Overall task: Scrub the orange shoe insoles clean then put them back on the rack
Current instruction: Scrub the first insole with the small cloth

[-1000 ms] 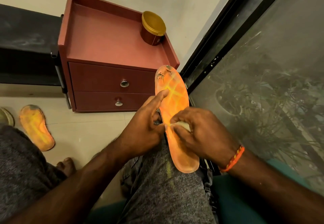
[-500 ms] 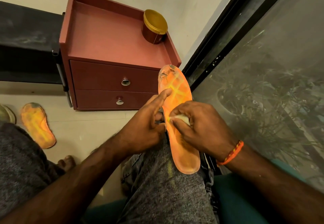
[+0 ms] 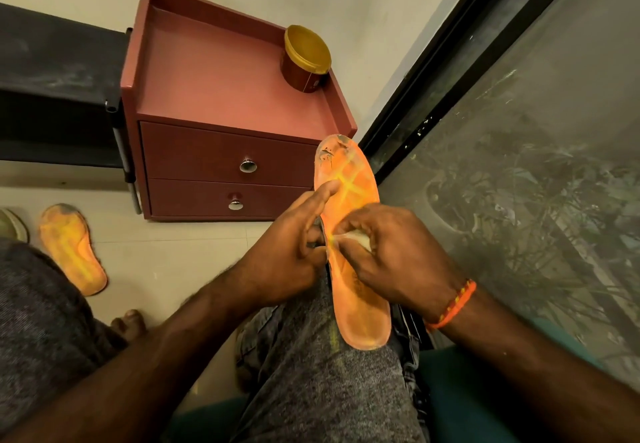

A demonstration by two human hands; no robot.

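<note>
Insole [image 3: 349, 200] across knee, lidded jar [image 3: 304, 58] beyond.

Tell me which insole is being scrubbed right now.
The insole on the knee: the left hand grips its edge while the right hand presses a pale pad on it. The other insole lies untouched on the floor.

left hand [image 3: 291, 262] grips insole [image 3: 349, 234] on knee; right hand [image 3: 391, 262] presses pale pad [image 3: 358, 236].
</note>
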